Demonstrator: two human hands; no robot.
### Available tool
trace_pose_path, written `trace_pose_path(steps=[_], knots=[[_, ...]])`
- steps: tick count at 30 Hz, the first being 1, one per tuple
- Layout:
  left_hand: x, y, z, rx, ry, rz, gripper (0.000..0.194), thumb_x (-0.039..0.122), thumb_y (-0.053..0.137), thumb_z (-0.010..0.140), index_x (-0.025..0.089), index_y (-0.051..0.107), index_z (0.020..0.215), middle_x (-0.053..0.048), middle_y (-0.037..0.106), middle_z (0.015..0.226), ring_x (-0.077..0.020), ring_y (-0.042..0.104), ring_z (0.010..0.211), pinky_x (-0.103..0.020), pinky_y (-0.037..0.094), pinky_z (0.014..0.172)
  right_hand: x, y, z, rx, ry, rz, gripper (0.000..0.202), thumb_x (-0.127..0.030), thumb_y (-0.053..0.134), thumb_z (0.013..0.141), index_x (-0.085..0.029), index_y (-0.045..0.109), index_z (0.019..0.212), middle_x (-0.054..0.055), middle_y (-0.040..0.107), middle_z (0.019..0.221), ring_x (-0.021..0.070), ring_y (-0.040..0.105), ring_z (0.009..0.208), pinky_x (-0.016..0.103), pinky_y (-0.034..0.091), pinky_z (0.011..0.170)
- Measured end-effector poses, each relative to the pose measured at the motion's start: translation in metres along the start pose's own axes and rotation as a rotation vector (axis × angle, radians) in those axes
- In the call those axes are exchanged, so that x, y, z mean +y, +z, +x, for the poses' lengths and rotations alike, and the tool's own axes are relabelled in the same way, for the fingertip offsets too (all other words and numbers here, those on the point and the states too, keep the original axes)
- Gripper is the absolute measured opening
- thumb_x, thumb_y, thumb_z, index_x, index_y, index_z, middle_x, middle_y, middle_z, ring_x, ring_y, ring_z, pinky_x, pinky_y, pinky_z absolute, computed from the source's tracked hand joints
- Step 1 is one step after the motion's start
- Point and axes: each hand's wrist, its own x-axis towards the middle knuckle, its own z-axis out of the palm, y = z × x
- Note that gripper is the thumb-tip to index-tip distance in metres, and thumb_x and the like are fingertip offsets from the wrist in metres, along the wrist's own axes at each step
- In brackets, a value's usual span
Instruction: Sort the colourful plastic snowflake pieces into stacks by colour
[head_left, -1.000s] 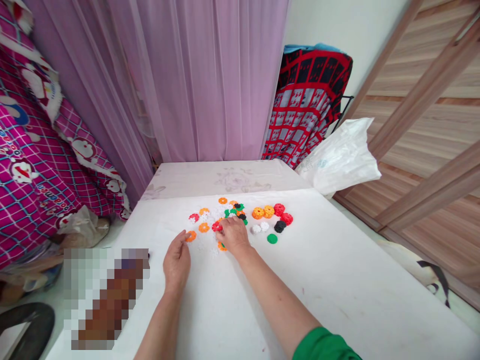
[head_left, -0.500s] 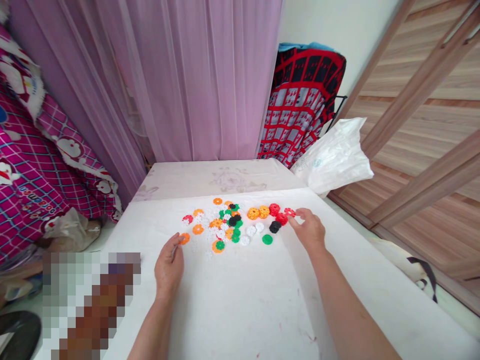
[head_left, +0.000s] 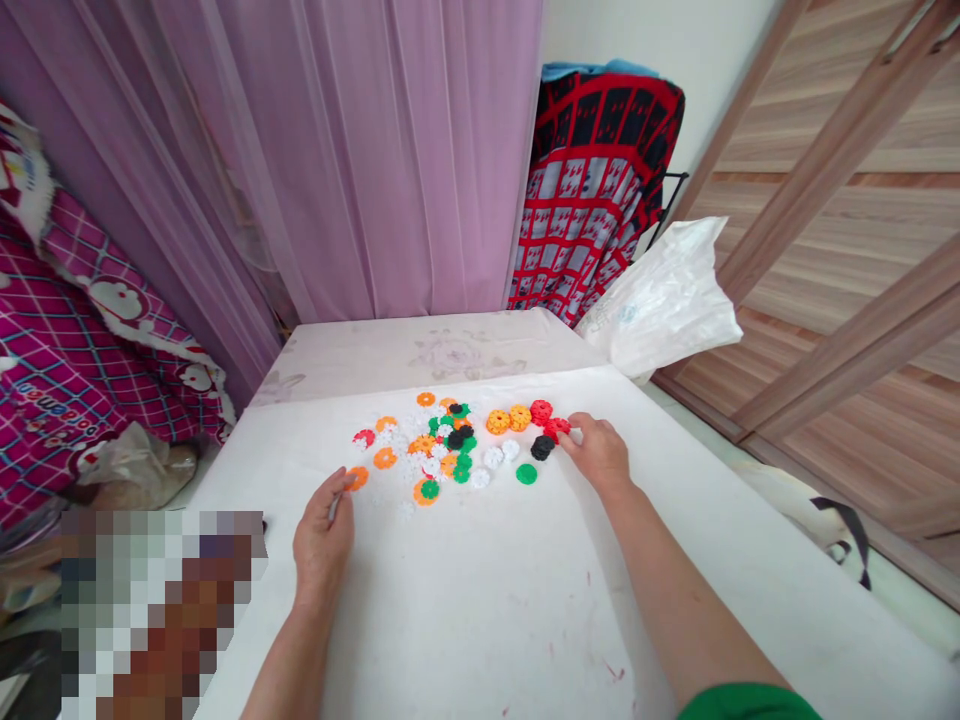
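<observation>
My left hand (head_left: pixel 324 535) is at the left edge of a scatter of notched plastic snowflake discs. Its thumb and forefinger pinch the rim of an orange disc (head_left: pixel 359 479). Over on the right, the fingers of my right hand (head_left: pixel 600 452) close at a small pile of red discs (head_left: pixel 556 430), partly hiding it. Another red pile (head_left: pixel 541 412) sits just behind. Close by are a black pile (head_left: pixel 542 448), a green disc (head_left: pixel 526 475), two yellow-orange piles (head_left: pixel 497 422) and several white piles (head_left: pixel 493 457).
Mixed white, orange, green, black and red discs (head_left: pixel 427 445) lie loose at mid-table on a white cloth (head_left: pixel 465 590). A white plastic bag (head_left: pixel 660 300) stands at the right back corner. Purple curtain (head_left: pixel 405 160) hangs behind; wooden wardrobe doors (head_left: pixel 840 240) flank the right.
My right hand's fingers have closed in at the red pile; the separate red disc beside them no longer shows. My left hand stays at the orange disc. The whole view has shifted slightly.
</observation>
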Motion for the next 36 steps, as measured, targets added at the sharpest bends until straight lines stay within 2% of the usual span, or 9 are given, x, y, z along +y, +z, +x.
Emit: trace_pose_path(steps=[5, 9, 14, 16, 18, 21, 26, 31, 36], knots=[[-0.004, 0.001, 0.000, -0.002, 0.006, -0.001, 0.028, 0.032, 0.050, 0.082, 0.024, 0.069, 0.102, -0.005, 0.065, 0.127, -0.0219, 0.059, 0.118, -0.042, 0.040, 0.110, 0.000, 0.001, 0.001, -0.032, 0.015, 0.006, 0.025, -0.036, 0.059, 0.083, -0.023, 0.064, 0.104, 0.006, 0.069, 0.095, 0.0220, 0.058, 0.090, 0.031, 0.041, 0.072], [-0.006, 0.002, 0.000, 0.008, 0.007, -0.028, 0.028, 0.032, 0.050, 0.082, 0.023, 0.069, 0.101, -0.006, 0.067, 0.124, -0.0215, 0.061, 0.116, -0.041, 0.041, 0.109, 0.002, -0.004, -0.006, 0.039, 0.016, 0.059, 0.029, -0.039, 0.056, 0.082, -0.022, 0.065, 0.104, 0.008, 0.069, 0.096, 0.0233, 0.058, 0.091, 0.032, 0.043, 0.074], [-0.007, 0.004, 0.001, -0.002, 0.030, -0.012, 0.027, 0.031, 0.050, 0.082, 0.024, 0.068, 0.101, -0.005, 0.067, 0.124, -0.0211, 0.060, 0.117, -0.041, 0.040, 0.109, -0.024, -0.017, -0.047, 0.174, -0.070, 0.275, 0.027, -0.035, 0.043, 0.087, -0.022, 0.067, 0.091, 0.006, 0.069, 0.086, 0.0193, 0.060, 0.082, 0.030, 0.044, 0.078], [-0.007, 0.004, 0.001, -0.021, 0.052, 0.013, 0.027, 0.030, 0.050, 0.081, 0.025, 0.069, 0.100, -0.004, 0.067, 0.123, -0.0209, 0.060, 0.118, -0.041, 0.041, 0.108, -0.046, -0.018, -0.071, 0.129, -0.169, 0.361, 0.027, -0.034, 0.042, 0.089, -0.022, 0.067, 0.088, 0.005, 0.068, 0.081, 0.0169, 0.060, 0.076, 0.028, 0.044, 0.077], [-0.007, 0.004, 0.002, -0.058, 0.077, 0.041, 0.027, 0.030, 0.051, 0.080, 0.025, 0.070, 0.098, -0.004, 0.069, 0.120, -0.0212, 0.062, 0.115, -0.041, 0.043, 0.106, -0.067, -0.015, -0.093, 0.021, -0.267, 0.413, 0.026, -0.029, 0.042, 0.088, -0.023, 0.067, 0.087, 0.003, 0.068, 0.080, 0.0147, 0.060, 0.071, 0.025, 0.044, 0.074], [-0.008, 0.004, 0.005, -0.114, 0.130, 0.079, 0.026, 0.033, 0.053, 0.078, 0.025, 0.071, 0.094, -0.004, 0.071, 0.117, -0.0221, 0.064, 0.110, -0.042, 0.045, 0.103, -0.089, -0.007, -0.114, -0.106, -0.340, 0.398, 0.023, -0.023, 0.044, 0.086, -0.024, 0.067, 0.084, 0.001, 0.068, 0.078, 0.0139, 0.061, 0.073, 0.023, 0.042, 0.071], [-0.006, 0.006, 0.006, -0.112, 0.205, 0.103, 0.025, 0.037, 0.054, 0.077, 0.025, 0.072, 0.089, -0.005, 0.072, 0.114, -0.0226, 0.065, 0.107, -0.041, 0.047, 0.102, -0.096, 0.000, -0.116, -0.109, -0.288, 0.339, 0.020, -0.020, 0.047, 0.084, -0.024, 0.066, 0.080, 0.000, 0.067, 0.078, 0.0140, 0.061, 0.073, 0.022, 0.040, 0.069], [-0.002, 0.005, -0.007, -0.148, 0.320, 0.229, 0.021, 0.035, 0.056, 0.077, 0.026, 0.074, 0.084, -0.007, 0.071, 0.116, -0.0291, 0.058, 0.119, -0.051, 0.039, 0.107, -0.094, -0.001, -0.115, -0.102, -0.307, 0.319, 0.021, -0.020, 0.046, 0.085, -0.023, 0.066, 0.081, 0.001, 0.065, 0.077, 0.0143, 0.060, 0.074, 0.022, 0.039, 0.068], [0.007, 0.004, -0.028, -0.225, 0.358, 0.426, 0.027, 0.037, 0.061, 0.078, 0.029, 0.073, 0.102, -0.008, 0.058, 0.137, -0.0345, 0.042, 0.136, -0.060, 0.026, 0.111, -0.093, 0.002, -0.116, -0.093, -0.332, 0.337, 0.022, -0.020, 0.044, 0.085, -0.023, 0.065, 0.080, 0.001, 0.064, 0.077, 0.0148, 0.060, 0.075, 0.023, 0.039, 0.068]])
